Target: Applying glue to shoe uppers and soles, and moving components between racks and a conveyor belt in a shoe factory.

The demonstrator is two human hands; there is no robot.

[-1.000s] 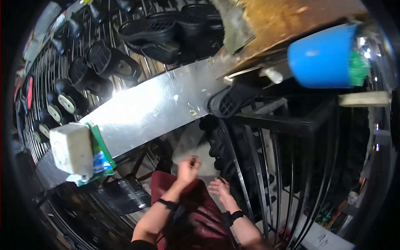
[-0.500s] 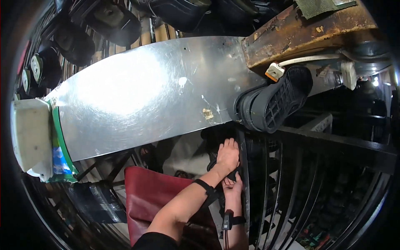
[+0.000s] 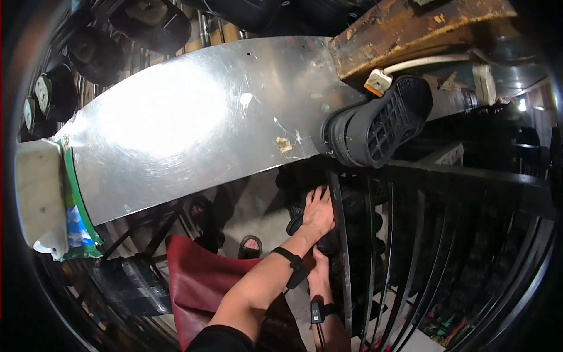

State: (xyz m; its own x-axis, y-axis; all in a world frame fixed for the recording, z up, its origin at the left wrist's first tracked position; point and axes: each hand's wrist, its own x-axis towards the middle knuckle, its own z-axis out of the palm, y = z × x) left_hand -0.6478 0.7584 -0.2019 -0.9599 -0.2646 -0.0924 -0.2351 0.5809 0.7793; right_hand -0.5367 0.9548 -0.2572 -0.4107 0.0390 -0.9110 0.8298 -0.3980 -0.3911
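Note:
Below the near edge of the metal worktop, my left hand (image 3: 319, 212) reaches down among black rubber pieces (image 3: 295, 222) beside a dark upright rack bar (image 3: 342, 252). Its fingers are stretched and slightly apart over the dark pieces; no firm grip shows. My right hand (image 3: 319, 267) is lower and nearer, close against the same bar, next to dark material. My left forearm and the shadow partly hide its fingers, so I cannot tell what they hold. Black shoe soles with a grid-patterned underside (image 3: 384, 132) lie nested together at the worktop's right end.
The shiny metal worktop (image 3: 193, 188) spans the view. A power strip (image 3: 379, 82) with a white cable sits by a worn brown block (image 3: 410, 35). Dark rack bars (image 3: 415, 258) stand right. A red apron (image 3: 205, 276) hangs before me; a sandalled foot (image 3: 251, 245) is below.
The view has shifted, so the worktop appears slightly higher. My left fingers have spread a little. My right hand has drawn down slightly from the left, and its fingers show less.

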